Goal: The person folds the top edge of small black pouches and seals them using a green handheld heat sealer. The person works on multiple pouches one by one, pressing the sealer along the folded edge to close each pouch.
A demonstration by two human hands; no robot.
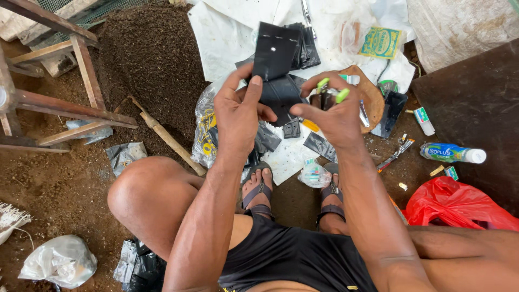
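Note:
My left hand (238, 111) holds up a folded black plastic bag (277, 54) by its lower edge, thumb and fingers pinched on it. My right hand (335, 111) grips a small tool with green handles (331, 92) close beside the bag's lower right. Below both hands lies a heap of more black bags (270, 138) on white sheeting. My sandalled feet (259, 189) rest on the dirt floor under the hands.
A mound of dark soil (148, 54) lies at upper left beside a wooden frame (59, 108) and a stick (167, 138). At right are a plastic bottle (451, 153), a red bag (457, 205), a round wooden board (370, 94) and a dark board (476, 108).

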